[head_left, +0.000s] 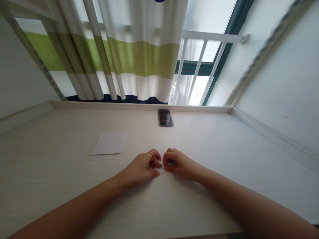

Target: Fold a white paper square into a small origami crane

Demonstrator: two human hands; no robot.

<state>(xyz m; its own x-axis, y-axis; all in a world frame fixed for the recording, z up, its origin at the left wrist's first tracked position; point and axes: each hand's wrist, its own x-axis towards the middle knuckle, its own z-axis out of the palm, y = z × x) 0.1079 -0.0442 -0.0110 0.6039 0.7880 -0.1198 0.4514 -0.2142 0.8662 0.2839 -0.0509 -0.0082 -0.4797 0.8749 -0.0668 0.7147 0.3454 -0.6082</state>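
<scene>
My left hand (142, 167) and my right hand (178, 162) meet at the middle of the pale wooden desk (224, 156). Both have curled, pinched fingers pressed on a small folded piece of white paper (161, 170) that lies on the desk between them. Only a thin sliver of that paper shows. A gold ring sits on a finger of my left hand. A flat white sheet of paper (110, 143) lies on the desk to the left and a little farther back, apart from both hands.
A small blurred dark object (165, 118) rests at the desk's back edge. Behind it hang striped white, green and navy curtains (129, 59) before a window with a white railing (199, 63). White walls close in the desk left and right.
</scene>
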